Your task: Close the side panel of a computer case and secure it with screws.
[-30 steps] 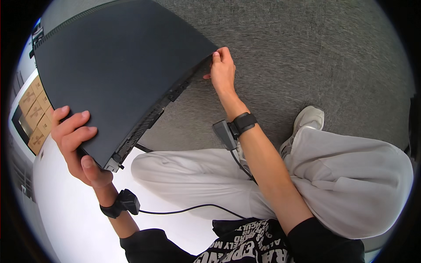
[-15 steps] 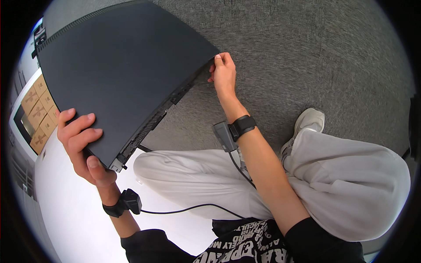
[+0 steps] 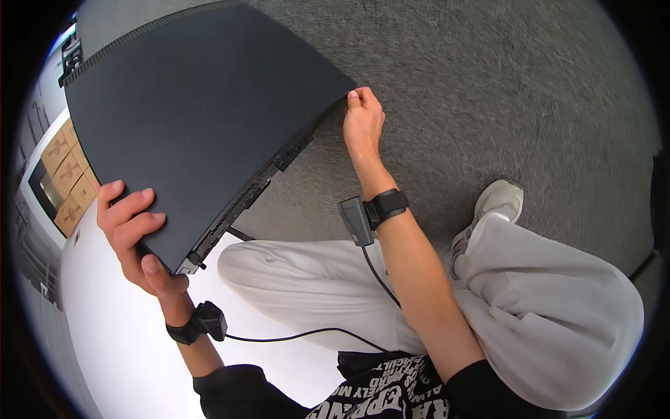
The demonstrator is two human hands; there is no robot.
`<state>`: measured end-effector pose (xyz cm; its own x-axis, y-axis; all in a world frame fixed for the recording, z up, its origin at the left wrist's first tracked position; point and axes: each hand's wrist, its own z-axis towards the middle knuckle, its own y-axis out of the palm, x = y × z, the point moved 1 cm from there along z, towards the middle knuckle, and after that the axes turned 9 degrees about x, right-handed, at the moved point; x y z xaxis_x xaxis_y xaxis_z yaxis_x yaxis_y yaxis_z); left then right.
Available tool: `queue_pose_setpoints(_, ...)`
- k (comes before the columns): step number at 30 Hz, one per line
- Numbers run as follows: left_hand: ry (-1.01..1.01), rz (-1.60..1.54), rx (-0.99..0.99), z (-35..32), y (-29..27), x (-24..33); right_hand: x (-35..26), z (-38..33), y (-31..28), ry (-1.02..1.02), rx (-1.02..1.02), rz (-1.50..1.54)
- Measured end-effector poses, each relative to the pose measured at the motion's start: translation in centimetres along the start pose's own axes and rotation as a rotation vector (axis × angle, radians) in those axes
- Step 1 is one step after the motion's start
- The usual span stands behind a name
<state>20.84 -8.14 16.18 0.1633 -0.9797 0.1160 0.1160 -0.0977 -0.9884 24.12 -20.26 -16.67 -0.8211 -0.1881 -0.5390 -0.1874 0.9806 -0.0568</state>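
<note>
A large flat black computer case (image 3: 199,115) fills the upper left, tilted, its smooth broad panel facing me. Along its near edge runs a strip of mesh vents and ports (image 3: 234,220). My left hand (image 3: 132,230) grips the lower left corner, several fingers spread over the panel and the thumb by the edge. At the right corner, my right hand (image 3: 363,126) pinches the case's edge between thumb and bent fingers. The underside of the case is hidden.
Grey carpet (image 3: 447,91) spreads to the right. My bent legs in pale trousers (image 3: 544,300) are below, with a light shoe (image 3: 499,202). A bright white surface (image 3: 105,300) lies at lower left, brown cardboard boxes (image 3: 68,174) beyond. Cabled black devices (image 3: 356,220) sit on both wrists.
The case and both hands have shifted very slightly right in the picture. Both hands keep their hold; my right fingers look a little more tucked in at the corner.
</note>
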Motion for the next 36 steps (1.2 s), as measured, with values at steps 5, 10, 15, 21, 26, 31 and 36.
queue_pose_setpoints(5,0.009,-0.004,-0.007,0.1,-0.1,0.0,0.1,0.1,0.4,0.051,0.067,0.163)
queue_pose_setpoints(10,0.005,-0.003,0.001,-0.1,-0.1,0.2,-0.4,0.2,0.0,0.087,0.071,0.187)
queue_pose_setpoints(15,0.013,0.003,-0.006,0.0,-0.1,0.2,-0.5,0.4,0.2,0.220,0.037,0.160)
queue_pose_setpoints(21,0.013,0.000,-0.014,-0.2,-0.1,-0.2,-0.6,0.2,-0.3,0.304,-0.125,0.313)
queue_pose_setpoints(26,0.007,0.012,-0.015,-0.2,-0.3,-0.2,0.2,0.5,0.5,0.275,-0.119,0.330)
queue_pose_setpoints(31,0.003,0.009,-0.010,-0.5,-0.4,-0.5,0.0,0.8,0.4,0.263,-0.115,0.207)
queue_pose_setpoints(36,0.033,-0.016,-0.039,0.3,0.9,-0.1,-0.1,1.4,-0.6,0.383,-0.077,0.263)
